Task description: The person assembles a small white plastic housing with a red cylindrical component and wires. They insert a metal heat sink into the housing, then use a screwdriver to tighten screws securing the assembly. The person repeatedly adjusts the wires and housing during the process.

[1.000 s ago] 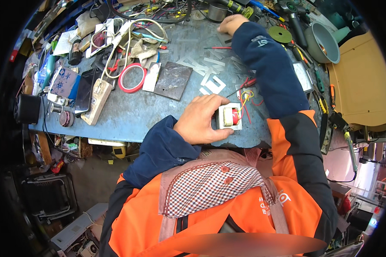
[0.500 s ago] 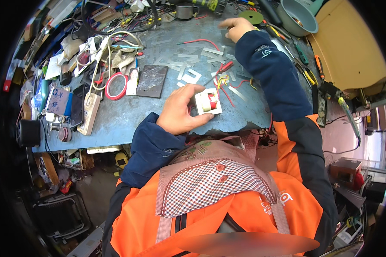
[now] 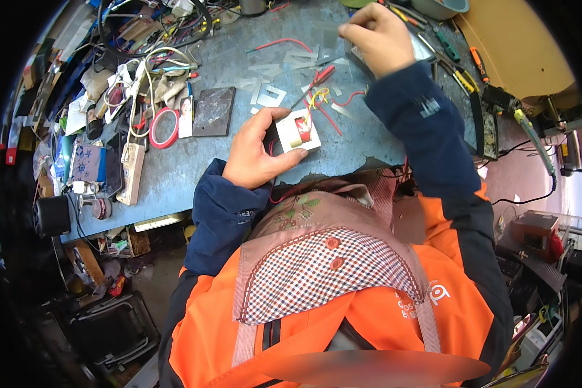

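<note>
My left hand (image 3: 255,152) grips a small transformer (image 3: 297,131) with a white square frame and a red and cream coil, thumb on its near edge and fingers along its far left. Red and yellow wires (image 3: 319,98) trail beyond it. Farther right, my right hand (image 3: 385,42) is over the bench, thumb and forefinger pinched together at a thin, greyish, see-through-looking plate (image 3: 327,35), smeared by motion. Thin metal strips (image 3: 258,83) and a pale flat piece with a slot (image 3: 269,96) lie between the hands. Near them is a red-handled screwdriver (image 3: 323,75).
A dark square plate (image 3: 213,112) and a red tape roll (image 3: 164,128) lie left of my left hand. Cables and a white power strip (image 3: 132,173) crowd the bench's left. Tools, including green-handled pliers (image 3: 447,46), and a soldering iron (image 3: 533,139) are at the right.
My right hand has drawn rightward and nearer from the far part of the bench, a thin plate now at its pinched fingertips. The whole view has shifted. My left hand keeps the transformer.
</note>
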`<state>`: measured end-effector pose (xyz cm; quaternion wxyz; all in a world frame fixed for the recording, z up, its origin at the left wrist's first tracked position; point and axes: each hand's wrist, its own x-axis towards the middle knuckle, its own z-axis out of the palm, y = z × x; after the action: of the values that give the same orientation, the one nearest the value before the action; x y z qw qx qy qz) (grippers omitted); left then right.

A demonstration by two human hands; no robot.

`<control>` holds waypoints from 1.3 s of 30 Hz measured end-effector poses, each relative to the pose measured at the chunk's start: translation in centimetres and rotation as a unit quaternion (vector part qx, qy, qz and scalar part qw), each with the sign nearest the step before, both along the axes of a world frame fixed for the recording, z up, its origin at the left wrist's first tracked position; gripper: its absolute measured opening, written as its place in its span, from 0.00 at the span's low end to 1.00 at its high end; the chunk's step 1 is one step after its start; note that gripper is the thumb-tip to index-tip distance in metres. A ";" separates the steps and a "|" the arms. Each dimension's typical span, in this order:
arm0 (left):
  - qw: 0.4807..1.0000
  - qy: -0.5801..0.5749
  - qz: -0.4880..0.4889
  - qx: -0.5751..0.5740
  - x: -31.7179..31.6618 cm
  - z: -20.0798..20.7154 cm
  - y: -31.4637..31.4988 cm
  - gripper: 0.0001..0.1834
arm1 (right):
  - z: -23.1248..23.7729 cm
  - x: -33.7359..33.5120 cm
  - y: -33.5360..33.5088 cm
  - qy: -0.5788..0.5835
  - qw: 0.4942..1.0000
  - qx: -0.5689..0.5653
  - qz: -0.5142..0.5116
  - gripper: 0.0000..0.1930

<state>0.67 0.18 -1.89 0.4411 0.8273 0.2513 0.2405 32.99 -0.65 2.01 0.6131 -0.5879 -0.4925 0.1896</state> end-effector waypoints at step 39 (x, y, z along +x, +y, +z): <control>0.994 -0.020 -0.020 -0.104 0.2 0.6 -0.3 0.41 | -3.5 -8.3 -10.1 0.310 0.912 -0.169 0.208 0.25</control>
<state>0.88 -0.09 -1.31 0.5344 0.7768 0.2494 0.2209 24.64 -10.74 -1.52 0.5731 -0.4791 -0.3494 0.5656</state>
